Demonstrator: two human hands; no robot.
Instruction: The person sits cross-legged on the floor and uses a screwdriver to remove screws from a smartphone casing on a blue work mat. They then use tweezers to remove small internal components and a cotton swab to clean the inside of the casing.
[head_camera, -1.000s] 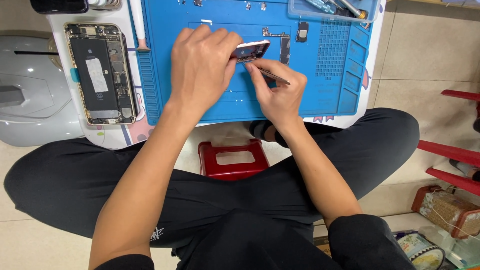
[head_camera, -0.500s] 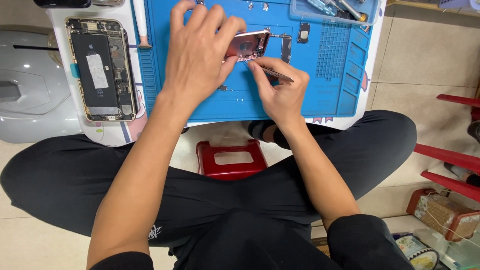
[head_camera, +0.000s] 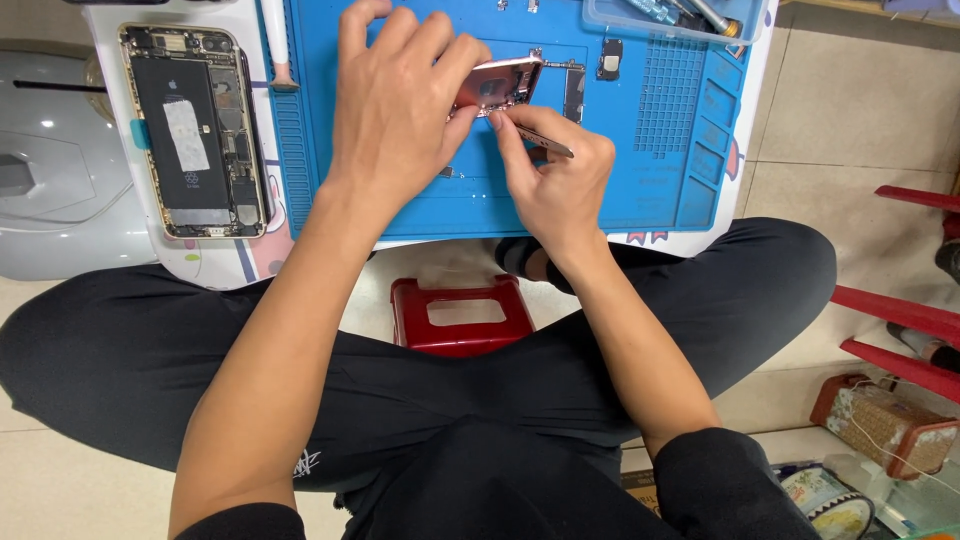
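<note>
Your left hand (head_camera: 400, 105) lies over the blue mat (head_camera: 640, 170), fingers curled around the near end of a pinkish phone shell (head_camera: 497, 82), which it holds tilted up off the mat near the mat's far middle. Your right hand (head_camera: 555, 180) sits just beside it, fingers pinched together on a thin tool (head_camera: 545, 143); the tool's tip meets the shell's lower edge, right by your left fingertips. A dark slim part (head_camera: 574, 90) lies on the mat just right of the shell, and a small dark square part (head_camera: 610, 60) lies a little farther right.

A clear tray (head_camera: 610, 14) with tools sits at the mat's far right corner. To the left of the mat, on the white surface (head_camera: 215, 260), an opened gold phone (head_camera: 195, 130) lies face up with its black battery showing. A white-handled tool (head_camera: 275, 45) lies between that phone and the mat. Below the surface's edge, between your crossed legs, stands a red stool (head_camera: 462, 315). Red chair legs (head_camera: 900, 320) show at the right.
</note>
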